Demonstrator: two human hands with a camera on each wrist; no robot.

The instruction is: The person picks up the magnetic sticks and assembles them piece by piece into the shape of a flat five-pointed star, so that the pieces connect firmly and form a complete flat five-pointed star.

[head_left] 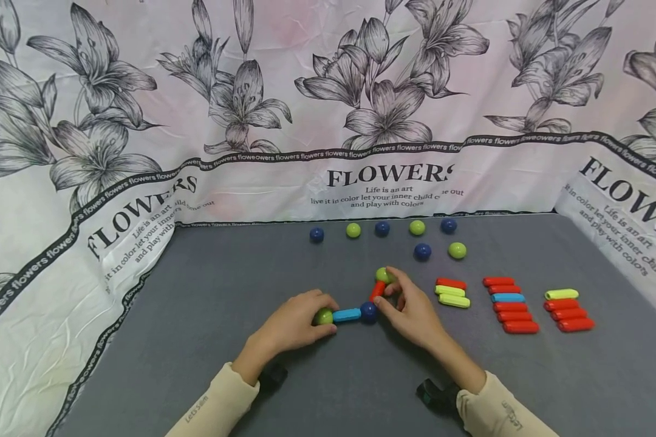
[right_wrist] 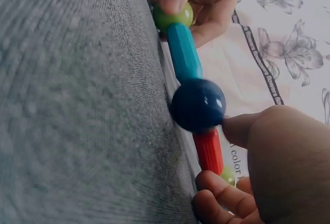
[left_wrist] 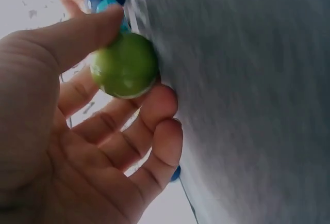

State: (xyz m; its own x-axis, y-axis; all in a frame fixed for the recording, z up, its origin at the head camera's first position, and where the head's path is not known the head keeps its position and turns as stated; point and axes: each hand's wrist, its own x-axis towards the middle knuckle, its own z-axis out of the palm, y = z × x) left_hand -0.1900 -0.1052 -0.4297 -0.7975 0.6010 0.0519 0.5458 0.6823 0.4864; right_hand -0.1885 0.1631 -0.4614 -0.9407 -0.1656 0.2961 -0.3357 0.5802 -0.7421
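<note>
A bent chain of balls and short ridged sticks lies between the two hands on the grey tabletop. My left hand (head_left: 297,318) pinches the green ball (left_wrist: 124,66) at its left end. From that ball a light blue stick (head_left: 347,315) runs to a dark blue ball (right_wrist: 198,105) at the bend. A red stick (right_wrist: 208,150) continues from there to another green ball (head_left: 382,275) at the far end. My right hand (head_left: 415,309) grips the red stick, its thumb by the dark blue ball and a forefinger at the far green ball.
Several loose balls, dark blue (head_left: 382,229) and green (head_left: 457,250), stand along the back of the grey table (head_left: 208,291). Right of the hands lie three groups of sticks: red and yellow (head_left: 451,291), red and blue (head_left: 511,308), and yellow and red (head_left: 568,314). Flowered cloth (head_left: 284,182) surrounds the table.
</note>
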